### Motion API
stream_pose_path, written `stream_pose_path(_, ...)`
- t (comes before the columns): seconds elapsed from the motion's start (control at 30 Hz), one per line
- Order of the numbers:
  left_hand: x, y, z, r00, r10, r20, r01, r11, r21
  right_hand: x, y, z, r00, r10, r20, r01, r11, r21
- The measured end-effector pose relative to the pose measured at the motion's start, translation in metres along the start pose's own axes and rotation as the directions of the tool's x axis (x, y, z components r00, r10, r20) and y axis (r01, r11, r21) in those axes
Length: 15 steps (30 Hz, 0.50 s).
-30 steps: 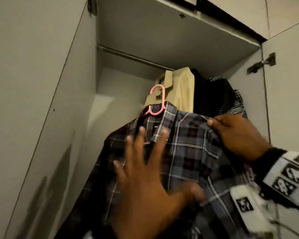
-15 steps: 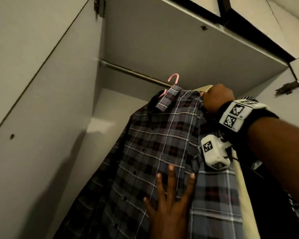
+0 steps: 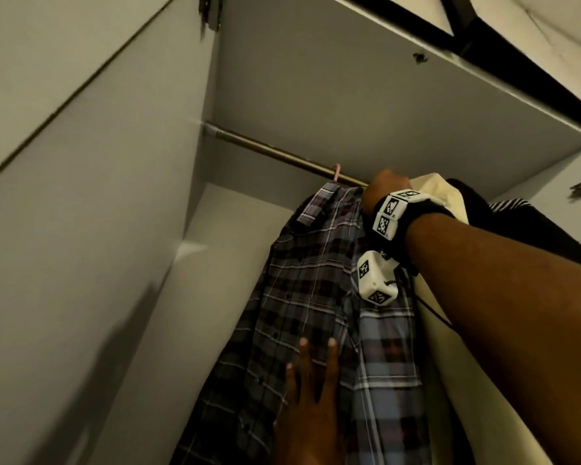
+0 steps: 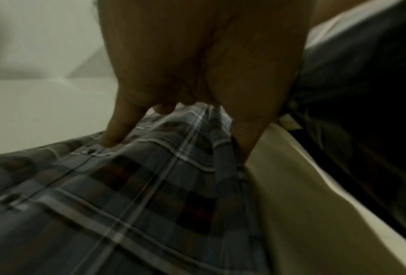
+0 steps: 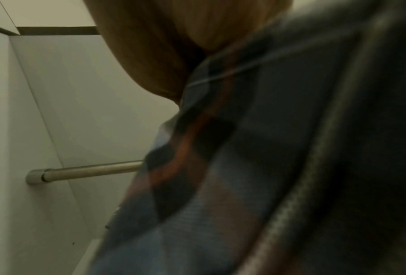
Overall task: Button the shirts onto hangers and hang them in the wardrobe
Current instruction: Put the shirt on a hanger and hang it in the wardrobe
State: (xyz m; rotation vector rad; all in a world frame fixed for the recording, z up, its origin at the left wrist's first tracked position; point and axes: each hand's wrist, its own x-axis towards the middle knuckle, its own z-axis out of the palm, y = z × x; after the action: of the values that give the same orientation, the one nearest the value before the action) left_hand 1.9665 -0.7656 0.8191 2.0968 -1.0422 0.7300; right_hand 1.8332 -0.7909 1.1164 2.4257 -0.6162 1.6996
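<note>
Left to right in the head view. At far left, the pale inner face of the open wardrobe door (image 3: 64,196) and the wardrobe's side wall, from which the metal rail (image 3: 265,151) runs rightward under the top panel. At the middle of the rail, the hook of the pink hanger (image 3: 102,172) shows just above the collar of the plaid shirt (image 3: 309,280); it appears to sit on or right at the rail, though the contact itself is too small to confirm. The shirt hangs down from there with its button placket closed along the visible stretch. Low at centre, the left hand (image 3: 311,397) lies flat against the shirt front with straight, slightly spread fingers, steadying the cloth and gripping nothing; the left wrist view shows the fingertips (image 4: 110,141) pressing beside a button. Up at the right shoulder of the shirt, the right hand (image 3: 383,187) reaches to the rail; its fingers are hidden behind the hand and the fabric, so whether it grips the hanger or shirt cannot be told. Right of it hang a cream garment (image 3: 430,193) touching the plaid shirt and dark garments (image 3: 517,229) beyond. Step in hand, as judged: seating the buttoned shirt's hanger on the rail. The next move probably calls for confirming that the hook bears on the rail, then freeing the upper hand first and the lower one after, without dragging the neighbouring cream garment.
</note>
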Motion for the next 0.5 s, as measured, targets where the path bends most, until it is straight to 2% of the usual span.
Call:
stream_pose_path(0.03,-0.003,-0.003,0.004,0.999,-0.013,-0.031,0.014,1.000,0.007,0.001,0.000,0.003,1.000,0.001,-0.006,-0.001,1.000,-0.004)
stream_pose_path(0.1,-0.011,-0.009,0.015,0.978,-0.025,-0.206,0.039,0.997,0.066,0.001,0.003,0.009,0.999,-0.012,-0.035,0.013,1.000,0.026)
stream_pose_path(0.13,-0.012,-0.011,0.020,0.967,-0.048,-0.251,0.069,0.995,0.077,0.000,0.005,0.012,0.998,-0.008,-0.057,0.012,0.998,0.069)
stream_pose_path(0.23,-0.020,-0.013,0.029,0.998,-0.066,-0.005,0.066,0.997,0.030,-0.013,0.011,0.010,0.997,-0.010,-0.072,0.022,0.984,0.176)
stream_pose_path(0.3,-0.022,-0.015,0.026,0.993,-0.084,0.079,0.083,0.996,0.017,-0.024,0.017,0.004,0.999,-0.020,-0.037,0.026,0.983,0.184)
stream_pose_path(0.4,-0.042,-0.021,0.031,0.998,-0.023,0.066,0.029,0.995,-0.098,-0.044,0.028,-0.009,0.999,-0.041,-0.002,0.041,0.986,0.159)
stream_pose_path(0.5,-0.079,-0.025,0.042,1.000,0.007,0.005,-0.006,0.979,-0.203,-0.071,0.049,-0.019,1.000,0.014,-0.016,-0.011,0.982,0.189)
